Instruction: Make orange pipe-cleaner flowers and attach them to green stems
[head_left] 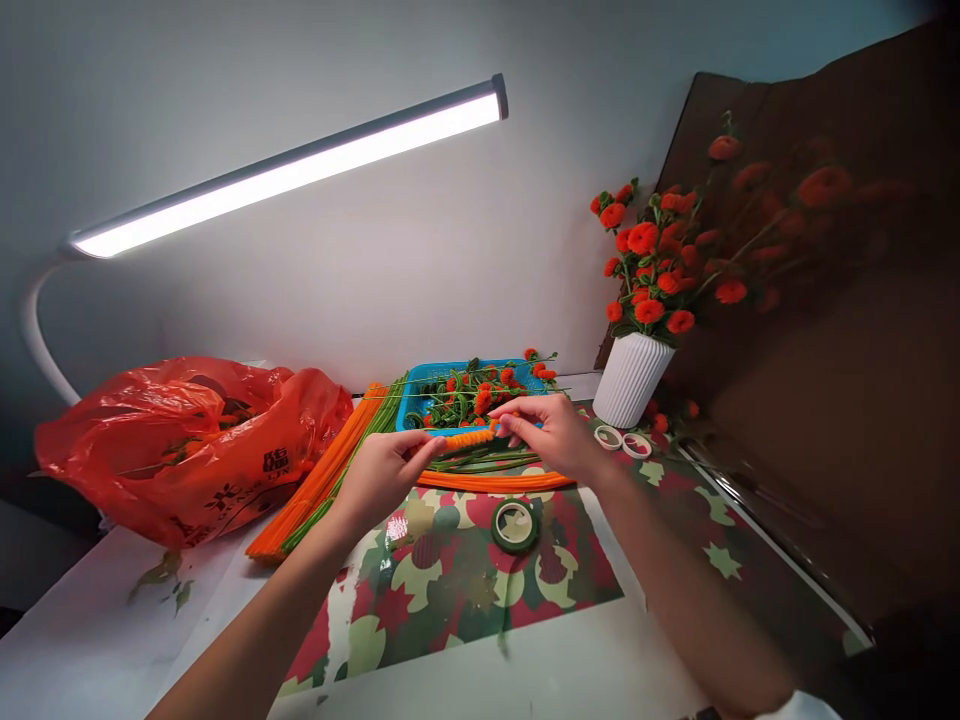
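Observation:
A coiled orange stem [469,438] stretches between my two hands, just in front of the blue basket. My left hand [386,468] pinches its left end between thumb and fingers. At the other end, the fingers of my right hand [551,432] are closed on the same orange piece. Behind my hands, the blue basket [411,398] holds red flowers with green stems. Orange stems [495,482] and green stems lie just below my hands. A roll of dark green tape [514,526] rests on the patterned mat [420,590].
On the left are a red plastic bag [255,430] and a bundle of orange and green stems [330,470]. A white vase [632,380] of red flowers stands back right, near two white tape rolls [622,441]. A lit lamp [300,165] hangs above.

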